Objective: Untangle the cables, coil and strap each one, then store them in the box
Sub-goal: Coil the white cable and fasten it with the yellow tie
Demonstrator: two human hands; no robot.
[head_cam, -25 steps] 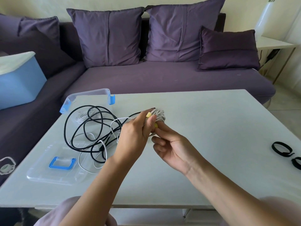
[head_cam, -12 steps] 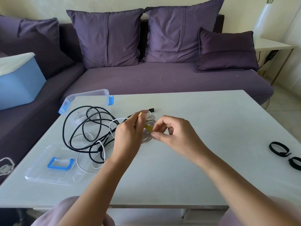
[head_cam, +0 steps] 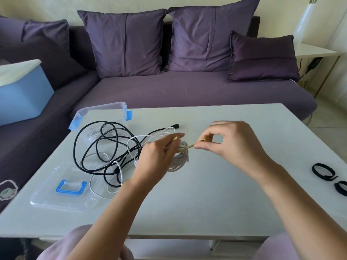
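Your left hand (head_cam: 159,158) has its fingers curled round a small pale coiled cable (head_cam: 181,159), held just above the table (head_cam: 216,194). Your right hand (head_cam: 231,145) pinches the free end of a yellow strap (head_cam: 191,146) between thumb and fingertips, stretched taut off the coil. So I'd say you're mid-strapping cable one, and it needs closing before it goes anywhere. Just left of your hands, the black cable (head_cam: 90,147) and a thin white cable (head_cam: 131,142) are knotted together in a loose heap, so plenty of untangling is left. The clear box (head_cam: 105,109) sits behind that heap with something pale inside, maybe a finished coil, can't tell. Its lid (head_cam: 56,201) lies nearer you, and two black straps (head_cam: 323,171) wait far right.
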